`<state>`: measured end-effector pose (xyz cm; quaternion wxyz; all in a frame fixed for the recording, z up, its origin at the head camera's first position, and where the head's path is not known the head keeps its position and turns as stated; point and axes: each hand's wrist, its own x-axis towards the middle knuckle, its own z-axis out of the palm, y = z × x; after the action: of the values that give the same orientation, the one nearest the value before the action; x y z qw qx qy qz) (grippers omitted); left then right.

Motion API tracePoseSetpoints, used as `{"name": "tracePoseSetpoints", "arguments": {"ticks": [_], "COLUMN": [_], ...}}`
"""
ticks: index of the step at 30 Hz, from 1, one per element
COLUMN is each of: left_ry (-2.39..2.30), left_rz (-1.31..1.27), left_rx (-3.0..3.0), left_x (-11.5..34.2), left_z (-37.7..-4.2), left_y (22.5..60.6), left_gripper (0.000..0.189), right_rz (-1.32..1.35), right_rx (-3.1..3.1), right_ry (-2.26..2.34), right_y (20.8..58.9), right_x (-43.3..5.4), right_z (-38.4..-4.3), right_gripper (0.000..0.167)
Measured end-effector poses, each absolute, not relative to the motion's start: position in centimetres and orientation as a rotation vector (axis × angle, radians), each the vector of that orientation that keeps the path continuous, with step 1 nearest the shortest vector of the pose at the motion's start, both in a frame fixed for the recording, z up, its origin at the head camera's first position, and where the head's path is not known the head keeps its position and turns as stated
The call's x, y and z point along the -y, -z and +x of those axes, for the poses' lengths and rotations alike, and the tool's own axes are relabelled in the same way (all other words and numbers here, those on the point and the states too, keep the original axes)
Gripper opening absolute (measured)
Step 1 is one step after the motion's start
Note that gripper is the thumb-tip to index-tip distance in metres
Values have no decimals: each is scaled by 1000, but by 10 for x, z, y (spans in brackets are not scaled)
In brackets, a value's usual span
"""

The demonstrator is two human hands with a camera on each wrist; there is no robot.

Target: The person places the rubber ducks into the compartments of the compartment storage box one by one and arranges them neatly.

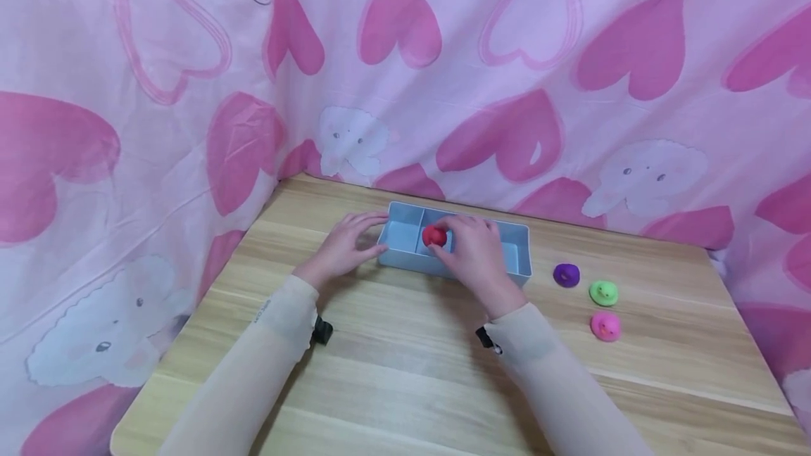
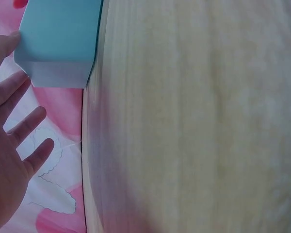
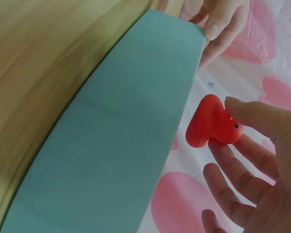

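Note:
A red rubber duck (image 3: 208, 124) is pinched by the head between the thumb and fingers of my right hand (image 1: 472, 252). In the head view the duck shows over the middle part of a blue-grey divided box (image 1: 405, 260). My left hand (image 1: 345, 245) is at the box's left end, thumb and fingertips right at its rim. Its other fingers spread loosely in the left wrist view, straight or slightly bent. Part of the box's inside is hidden behind my right hand.
To the right of the box sit a purple duck (image 1: 567, 275), a green duck (image 1: 604, 293) and a pink duck (image 1: 605, 326) on the wooden table (image 1: 393, 371). A pink heart-patterned curtain (image 1: 405, 90) hangs behind the table and along its left side.

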<state>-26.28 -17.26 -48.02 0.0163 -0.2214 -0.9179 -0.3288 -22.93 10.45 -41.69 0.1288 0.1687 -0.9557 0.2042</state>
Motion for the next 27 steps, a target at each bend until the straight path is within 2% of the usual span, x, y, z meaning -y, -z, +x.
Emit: {"name": "tracePoseSetpoints", "arguments": {"ticks": [27], "left_ry": [1042], "left_rz": [-703], "left_rx": [2830], "left_x": [171], "left_z": [-260], "left_y": [478], "left_gripper": [63], "right_rz": [605], "right_rx": [2794], "right_ry": [-550], "right_y": [431], "right_x": [-58], "right_z": [-261], "right_gripper": [37]}}
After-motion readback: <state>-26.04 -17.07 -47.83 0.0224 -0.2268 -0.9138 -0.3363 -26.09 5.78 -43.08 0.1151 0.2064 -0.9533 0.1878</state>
